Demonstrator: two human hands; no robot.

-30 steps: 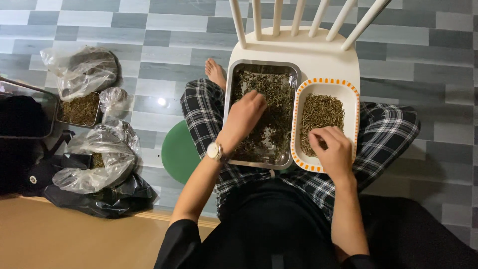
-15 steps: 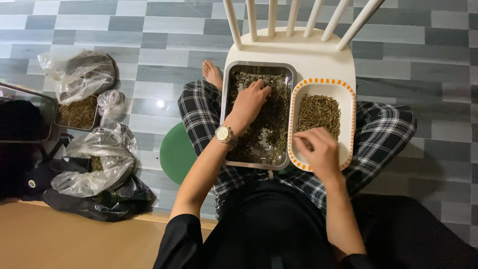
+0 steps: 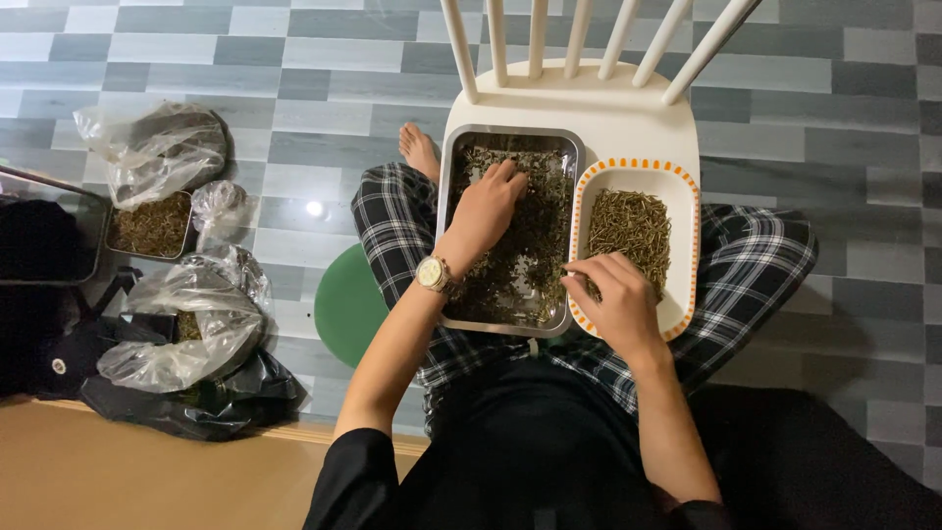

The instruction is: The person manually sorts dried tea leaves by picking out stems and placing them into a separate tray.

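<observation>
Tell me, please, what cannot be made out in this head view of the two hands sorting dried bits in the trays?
- Left hand: its fingertips sink into the dried bits in the metal tray, so its grip is hidden.
- Right hand: seen from the back, so anything pinched at the white dish is hidden.
- Chair: its back is cut off by the top edge.
- Plastic bags: crumpled film blurs their contents.
- Dark box: cut off by the left edge.

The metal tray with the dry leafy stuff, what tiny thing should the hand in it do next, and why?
Probably pinch up one twig. The left hand lies spread on the loose mix in the metal tray, while the right hand rests at the near edge of the white dish, which holds only a pile of thin stems.
</observation>
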